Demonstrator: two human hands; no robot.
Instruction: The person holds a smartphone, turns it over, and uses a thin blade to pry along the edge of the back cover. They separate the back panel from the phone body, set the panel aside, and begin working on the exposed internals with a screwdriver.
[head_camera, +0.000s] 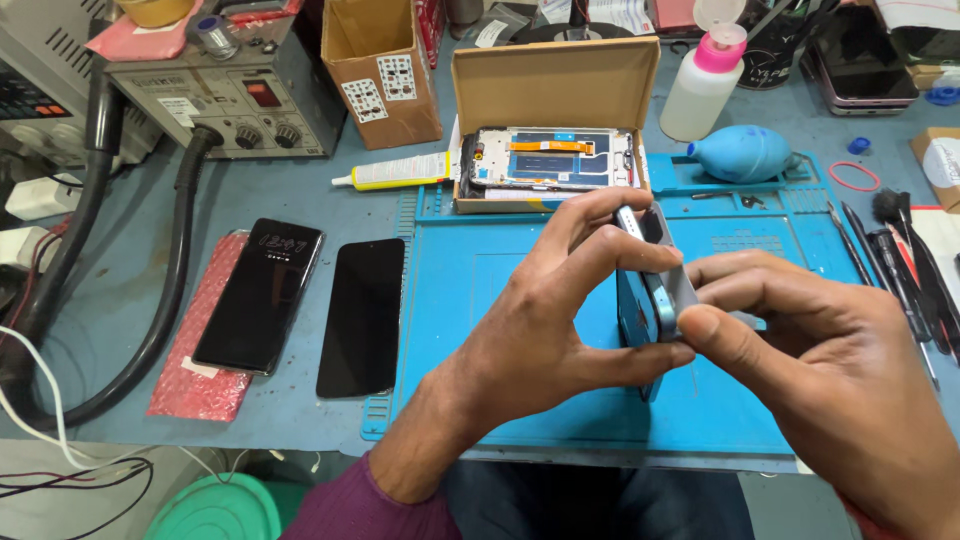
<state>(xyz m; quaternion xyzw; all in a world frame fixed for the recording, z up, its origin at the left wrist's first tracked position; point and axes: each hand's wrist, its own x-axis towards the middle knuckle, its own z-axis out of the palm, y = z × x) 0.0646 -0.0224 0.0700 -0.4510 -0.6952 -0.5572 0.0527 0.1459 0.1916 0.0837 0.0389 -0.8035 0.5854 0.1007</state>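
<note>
The left hand (530, 330) has its fingers (600, 255) spread only as wide as the blue phone (655, 300) they clamp: index and middle finger curl over the upper end, the thumb presses in from below against the lower edge. The right hand (830, 370) comes in from the other side, its thumb (720, 335) flat against the phone's near edge and its other fingers bent close over the upper right side, so both hands pinch the phone between them with no slack.

The phone is held on edge above the blue work mat (480, 290), clear of it, its long axis running roughly up and down and leaning slightly away from the person; the narrow side frame faces the camera, the top end points toward the far side of the bench (250, 190).

Beyond the hands an open cardboard box (555, 85) holds a stripped phone frame (550, 158), with a glue tube (395, 172) to its left. A blue air blower (742, 152) and a white bottle with a pink cap (705, 85) lie farther right. To the left of the mat a black screen panel (362, 315) lies beside a dark phone (262, 295) resting on pink bubble wrap (195, 385)
</note>
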